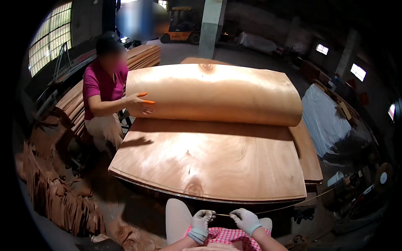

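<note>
Both my hands wear pale work gloves and are held close together over my lap, just below the near edge of a wood veneer sheet. Between my left hand (pixel 202 219) and my right hand (pixel 246 219) a thin tan strip (pixel 222 215) is stretched, its ends pinched in the fingers. A similar thin line runs from beside my right hand up toward the lower right. The flat veneer sheet (pixel 222 154) lies on a stack in front of me. Across its far part bulges a curled veneer sheet (pixel 213 96).
At the left, a co-worker in a magenta shirt (pixel 97 85) touches the curled sheet with one hand (pixel 140 103), orange covers on some fingertips. Veneer scraps (pixel 63 201) pile lower left. A white bucket (pixel 335 179) and a wrapped stack (pixel 324 121) stand right; a forklift (pixel 181 27) stands behind.
</note>
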A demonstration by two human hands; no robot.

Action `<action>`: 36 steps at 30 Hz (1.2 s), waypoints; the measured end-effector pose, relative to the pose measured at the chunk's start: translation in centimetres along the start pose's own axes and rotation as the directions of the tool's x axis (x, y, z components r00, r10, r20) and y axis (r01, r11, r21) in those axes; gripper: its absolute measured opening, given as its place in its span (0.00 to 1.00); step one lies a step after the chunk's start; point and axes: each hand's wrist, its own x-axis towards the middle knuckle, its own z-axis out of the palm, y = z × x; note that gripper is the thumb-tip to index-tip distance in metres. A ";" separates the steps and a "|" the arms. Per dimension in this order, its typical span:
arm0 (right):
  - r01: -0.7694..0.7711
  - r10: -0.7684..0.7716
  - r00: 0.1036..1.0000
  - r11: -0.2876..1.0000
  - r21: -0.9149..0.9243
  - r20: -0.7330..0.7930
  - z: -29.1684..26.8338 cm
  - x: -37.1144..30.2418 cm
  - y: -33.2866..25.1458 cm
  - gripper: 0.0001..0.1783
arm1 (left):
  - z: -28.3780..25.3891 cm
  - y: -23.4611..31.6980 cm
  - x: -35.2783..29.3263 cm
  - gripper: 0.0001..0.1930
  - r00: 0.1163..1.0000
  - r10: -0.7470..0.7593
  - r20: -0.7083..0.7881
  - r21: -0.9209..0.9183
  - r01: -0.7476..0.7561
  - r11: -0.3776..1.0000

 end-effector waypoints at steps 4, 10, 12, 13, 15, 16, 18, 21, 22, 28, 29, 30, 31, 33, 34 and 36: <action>-0.130 0.130 0.991 0.989 -0.064 -0.001 -2.9 -1.2 1.6 0.17 | -1.3 2.2 2.0 0.04 0.992 0.104 -0.077 -0.096 -0.111 0.989; -0.143 0.142 0.989 0.989 -0.047 -0.035 -5.5 -1.8 5.0 0.15 | -6.1 7.5 5.4 0.10 0.847 0.404 -0.346 -0.050 -0.446 0.893; -0.132 0.130 0.990 0.991 -0.034 -0.058 -5.8 -2.0 5.9 0.14 | -8.7 10.2 6.0 0.11 0.797 0.463 -0.388 -0.039 -0.516 0.856; -0.110 0.107 0.993 0.993 -0.043 -0.050 -6.0 -2.1 6.4 0.14 | -9.8 11.9 6.0 0.12 0.779 0.497 -0.382 -0.046 -0.553 0.832; -0.117 0.116 0.992 0.992 -0.044 -0.040 -6.8 -2.4 6.1 0.13 | -11.8 15.3 5.8 0.13 0.657 0.560 -0.506 0.130 -0.583 0.802; -0.133 0.132 0.991 0.990 -0.046 -0.031 -7.2 -2.5 6.0 0.12 | -12.8 16.9 5.7 0.12 0.607 0.628 -0.486 0.155 -0.647 0.746; -0.074 0.074 0.997 0.997 -0.008 -0.018 -7.6 -2.5 6.8 0.10 | -17.3 19.1 6.2 0.09 0.536 0.729 -0.426 0.192 -0.734 0.651; -0.083 0.084 0.996 0.990 0.110 -0.005 -7.1 -2.3 8.3 0.10 | -20.2 22.3 5.8 0.05 0.546 0.680 -0.490 0.268 -0.648 0.713; -0.103 0.103 0.995 0.982 0.157 0.006 -6.9 -2.1 7.8 0.10 | -21.9 22.9 5.7 0.05 0.498 0.677 -0.542 0.292 -0.644 0.707; -0.004 0.004 1.000 1.000 0.025 0.001 -7.0 -0.6 7.0 0.14 | -21.3 25.1 4.4 0.05 0.513 0.634 -0.579 0.299 -0.590 0.750; 0.005 -0.004 1.000 0.999 -0.036 0.011 -7.4 -0.3 6.2 0.14 | -21.1 25.2 4.6 0.04 0.503 0.641 -0.579 0.291 -0.607 0.739; -0.031 0.032 0.999 0.999 -0.035 0.016 -7.2 -0.2 6.3 0.14 | -20.9 25.2 4.5 0.04 0.518 0.623 -0.586 0.262 -0.606 0.751; -0.050 0.052 0.998 0.997 -0.054 0.032 -7.3 -0.1 6.0 0.14 | -20.7 25.1 4.6 0.04 0.534 0.606 -0.590 0.234 -0.605 0.761; -0.085 0.091 0.994 0.992 -0.090 0.068 -7.4 0.1 5.4 0.13 | -21.3 24.8 5.0 0.05 0.562 0.597 -0.573 0.213 -0.601 0.770; -0.059 0.065 0.996 0.994 -0.096 0.056 -7.3 0.1 5.4 0.11 | -21.7 24.6 5.1 0.05 0.577 0.591 -0.563 0.202 -0.598 0.776; -0.091 0.094 0.994 0.994 -0.056 0.050 -7.2 0.4 5.1 0.10 | -23.2 24.4 5.5 0.04 0.585 0.611 -0.533 0.232 -0.593 0.771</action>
